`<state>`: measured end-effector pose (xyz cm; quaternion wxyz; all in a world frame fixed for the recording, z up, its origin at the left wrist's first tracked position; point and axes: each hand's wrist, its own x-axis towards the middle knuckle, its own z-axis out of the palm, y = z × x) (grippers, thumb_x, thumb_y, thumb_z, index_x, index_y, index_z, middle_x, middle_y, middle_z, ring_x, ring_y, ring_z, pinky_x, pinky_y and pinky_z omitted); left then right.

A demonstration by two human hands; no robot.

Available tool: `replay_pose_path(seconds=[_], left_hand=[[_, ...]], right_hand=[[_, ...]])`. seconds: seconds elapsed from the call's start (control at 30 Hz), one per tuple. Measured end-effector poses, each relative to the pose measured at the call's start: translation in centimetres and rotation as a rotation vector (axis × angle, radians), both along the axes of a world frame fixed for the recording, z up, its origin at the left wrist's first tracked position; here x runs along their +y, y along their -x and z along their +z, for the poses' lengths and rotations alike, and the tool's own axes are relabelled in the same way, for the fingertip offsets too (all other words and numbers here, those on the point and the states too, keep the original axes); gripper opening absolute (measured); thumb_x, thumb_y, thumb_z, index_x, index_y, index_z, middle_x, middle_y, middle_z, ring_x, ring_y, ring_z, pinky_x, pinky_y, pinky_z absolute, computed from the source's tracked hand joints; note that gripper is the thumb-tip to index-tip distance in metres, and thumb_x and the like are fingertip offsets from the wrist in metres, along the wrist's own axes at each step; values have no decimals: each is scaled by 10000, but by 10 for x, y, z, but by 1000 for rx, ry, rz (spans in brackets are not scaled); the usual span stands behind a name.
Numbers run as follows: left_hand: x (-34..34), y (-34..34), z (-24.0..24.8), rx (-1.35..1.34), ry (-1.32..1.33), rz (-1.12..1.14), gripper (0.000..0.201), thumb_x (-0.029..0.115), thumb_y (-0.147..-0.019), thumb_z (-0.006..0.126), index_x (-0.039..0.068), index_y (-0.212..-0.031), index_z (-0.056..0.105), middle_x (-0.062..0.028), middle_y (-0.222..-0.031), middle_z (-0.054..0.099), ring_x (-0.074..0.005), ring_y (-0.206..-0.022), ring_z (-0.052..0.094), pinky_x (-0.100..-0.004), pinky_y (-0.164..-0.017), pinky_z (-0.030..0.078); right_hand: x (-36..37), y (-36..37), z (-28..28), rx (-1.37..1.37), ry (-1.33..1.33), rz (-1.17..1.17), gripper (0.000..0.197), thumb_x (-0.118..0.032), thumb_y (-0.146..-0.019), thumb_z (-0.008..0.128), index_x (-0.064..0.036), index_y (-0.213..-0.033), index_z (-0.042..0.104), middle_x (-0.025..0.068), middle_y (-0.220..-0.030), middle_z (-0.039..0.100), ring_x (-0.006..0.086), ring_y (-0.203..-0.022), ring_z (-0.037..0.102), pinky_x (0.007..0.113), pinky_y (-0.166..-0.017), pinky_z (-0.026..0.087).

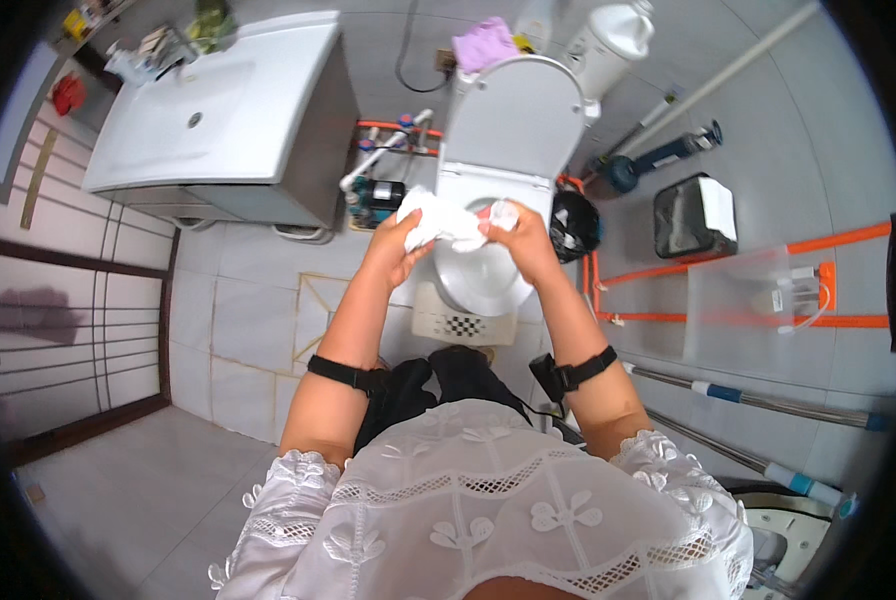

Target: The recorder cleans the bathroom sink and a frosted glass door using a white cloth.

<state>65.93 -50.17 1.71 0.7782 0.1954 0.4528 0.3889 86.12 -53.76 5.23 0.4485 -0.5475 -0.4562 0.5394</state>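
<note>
A crumpled white cloth (446, 221) is stretched between my two hands above the toilet; whether it is fabric or thick paper I cannot tell. My left hand (395, 245) is closed on its left end, thumb on top. Its right end is bunched up in my right hand (523, 240), with the fingers pinched around it. Below the cloth is the toilet bowl (481, 283), partly hidden by the cloth and my hands. The raised grey-white toilet lid (513, 115) leans back behind it.
Left stands a white sink (213, 110) on a cabinet. A small pump (376, 200) sits beside the toilet. To the right are a black-bagged bin (575, 225), a dark basket (690, 222), orange pipes (658, 317) and long poles (758, 398). A white jug (613, 40) stands behind.
</note>
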Motion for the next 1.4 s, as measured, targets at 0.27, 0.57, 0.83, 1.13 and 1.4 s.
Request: replay_pose_path(seconds=[0.27, 0.57, 0.83, 1.13, 1.4], left_hand=[[-8, 203, -4, -162, -63, 154, 378, 250, -926, 498, -3, -1204, 459, -102, -1112, 582, -211, -986, 590, -356, -876, 477], [17, 343, 23, 139, -293, 455, 346, 256, -917, 522, 2, -1151, 515, -119, -1076, 602, -208, -950, 603, -313, -799, 496], [98, 437, 66, -453, -227, 461, 489, 388, -947, 403, -30, -1185, 490, -128, -1101, 598, -227, -967, 602, -350, -843, 480], [239, 556, 49, -97, -88, 555, 370, 61, -809, 644, -42, -1139, 512, -123, -1025, 602, -243, -879, 615, -345, -732, 525], [342, 622, 48, -292, -58, 456, 399, 215, -915, 487, -41, -1217, 438, -172, -1153, 535, -299, -1071, 533, -434, -902, 456]], right_hand=[[22, 217, -21, 440, 346, 148, 633, -76, -782, 677, -127, -1320, 349, 91, -1154, 515, 208, -1055, 522, 370, -825, 467], [122, 390, 12, 383, 85, 243, 158, -59, -782, 680, -44, -871, 550, 58, -757, 605, 119, -632, 576, 252, -520, 463], [216, 523, 20, 615, 283, 116, 185, -212, -868, 605, -56, -903, 511, 62, -779, 572, 149, -655, 555, 287, -556, 468], [414, 592, 49, -78, 17, 370, 515, -315, -832, 598, -11, -1217, 442, 140, -1188, 501, 234, -1071, 491, 335, -850, 421], [546, 668, 113, 286, 164, 343, 298, -148, -852, 556, -3, -1102, 484, 109, -1109, 493, 260, -1031, 509, 391, -811, 481]])
